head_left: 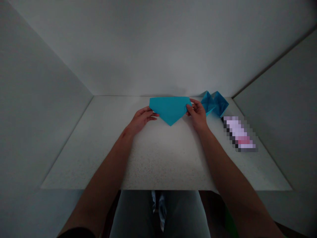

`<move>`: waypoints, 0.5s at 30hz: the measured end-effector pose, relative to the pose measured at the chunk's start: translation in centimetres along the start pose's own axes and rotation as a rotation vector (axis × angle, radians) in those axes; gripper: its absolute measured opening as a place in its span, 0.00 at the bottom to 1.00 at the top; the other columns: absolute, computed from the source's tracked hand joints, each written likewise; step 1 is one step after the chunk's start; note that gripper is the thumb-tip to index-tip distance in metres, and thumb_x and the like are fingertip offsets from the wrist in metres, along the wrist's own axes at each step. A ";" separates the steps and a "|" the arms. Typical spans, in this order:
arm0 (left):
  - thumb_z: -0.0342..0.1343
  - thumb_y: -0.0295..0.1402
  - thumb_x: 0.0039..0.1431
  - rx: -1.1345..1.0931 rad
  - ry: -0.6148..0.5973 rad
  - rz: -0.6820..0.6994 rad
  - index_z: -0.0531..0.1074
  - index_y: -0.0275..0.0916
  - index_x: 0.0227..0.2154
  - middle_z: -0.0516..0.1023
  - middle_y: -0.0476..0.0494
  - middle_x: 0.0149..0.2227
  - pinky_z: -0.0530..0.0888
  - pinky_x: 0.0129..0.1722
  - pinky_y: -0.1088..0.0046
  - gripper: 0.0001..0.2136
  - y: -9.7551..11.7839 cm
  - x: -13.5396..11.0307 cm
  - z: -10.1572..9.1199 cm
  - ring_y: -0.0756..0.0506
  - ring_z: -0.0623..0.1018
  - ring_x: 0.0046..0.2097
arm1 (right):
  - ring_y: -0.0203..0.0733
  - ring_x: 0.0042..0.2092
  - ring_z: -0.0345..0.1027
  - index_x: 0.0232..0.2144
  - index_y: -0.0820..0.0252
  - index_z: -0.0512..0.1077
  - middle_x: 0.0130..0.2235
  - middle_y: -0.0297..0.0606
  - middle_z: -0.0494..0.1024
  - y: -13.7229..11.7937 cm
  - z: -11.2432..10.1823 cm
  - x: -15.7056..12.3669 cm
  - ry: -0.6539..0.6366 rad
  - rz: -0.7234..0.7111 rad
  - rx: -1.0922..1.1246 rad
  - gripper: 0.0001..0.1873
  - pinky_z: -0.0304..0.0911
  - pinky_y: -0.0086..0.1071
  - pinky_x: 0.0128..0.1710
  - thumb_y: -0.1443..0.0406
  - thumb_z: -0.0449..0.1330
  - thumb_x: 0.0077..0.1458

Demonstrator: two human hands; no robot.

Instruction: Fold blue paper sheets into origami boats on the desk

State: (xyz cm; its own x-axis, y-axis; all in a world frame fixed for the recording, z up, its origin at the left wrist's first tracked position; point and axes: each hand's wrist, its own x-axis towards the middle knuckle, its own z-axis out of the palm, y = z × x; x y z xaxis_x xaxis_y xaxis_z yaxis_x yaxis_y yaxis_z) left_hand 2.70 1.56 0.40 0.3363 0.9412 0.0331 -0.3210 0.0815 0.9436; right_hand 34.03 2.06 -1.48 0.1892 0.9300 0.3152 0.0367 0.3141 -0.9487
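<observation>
A folded sheet of blue origami paper [169, 109] at the far end of the bench [168, 158], its point aimed back toward the body, held between both hands. Left hand [141, 120] at the sheet's left corner, fingers [154, 115] closed in on the edge; right hand [197, 115] at the right corner, fingers [189, 108] lightly pinched on the paper. Whether the sheet touches the bench or sits just above it: unclear from this view. Likely very light and thin, crisp along its creases but soft and easily bent across the flats, and prone to sliding on the smooth bench. Best hold probably at those two corners, right at the fingertips. Just beyond the right fingers, a folded blue paper model [214, 103]; nearer the right edge, a pixelated object [239, 134], too blurred to identify.
</observation>
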 end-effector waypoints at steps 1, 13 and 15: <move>0.74 0.43 0.54 0.013 0.018 -0.006 0.83 0.39 0.42 0.87 0.39 0.45 0.83 0.45 0.67 0.17 0.0 0.0 0.0 0.42 0.87 0.46 | 0.37 0.29 0.71 0.52 0.47 0.75 0.29 0.26 0.73 0.0 0.0 0.0 0.003 0.003 0.003 0.33 0.68 0.32 0.29 0.40 0.76 0.53; 0.75 0.55 0.53 0.304 0.247 0.139 0.79 0.40 0.33 0.78 0.49 0.30 0.74 0.28 0.73 0.23 0.1 0.3 0.0 0.52 0.74 0.26 | 0.36 0.26 0.63 0.38 0.50 0.77 0.27 0.27 0.73 -1.3 0.6 -0.6 -0.130 0.061 -0.010 0.28 0.62 0.32 0.27 0.41 0.78 0.48; 0.75 0.56 0.53 0.330 0.249 0.163 0.78 0.41 0.32 0.77 0.50 0.29 0.71 0.26 0.74 0.23 0.2 0.2 0.2 0.53 0.72 0.25 | 0.35 0.25 0.61 0.37 0.51 0.76 0.25 0.27 0.71 -1.7 0.7 -0.8 -0.161 0.074 -0.003 0.29 0.60 0.32 0.25 0.39 0.78 0.48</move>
State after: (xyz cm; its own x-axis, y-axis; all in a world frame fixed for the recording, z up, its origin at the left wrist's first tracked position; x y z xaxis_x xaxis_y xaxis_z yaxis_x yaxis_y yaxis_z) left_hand 2.85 1.73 0.68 0.0681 0.9867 0.1476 -0.0382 -0.1453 0.9887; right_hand 33.17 0.95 -0.10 0.0323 0.9693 0.2438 0.0311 0.2429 -0.9696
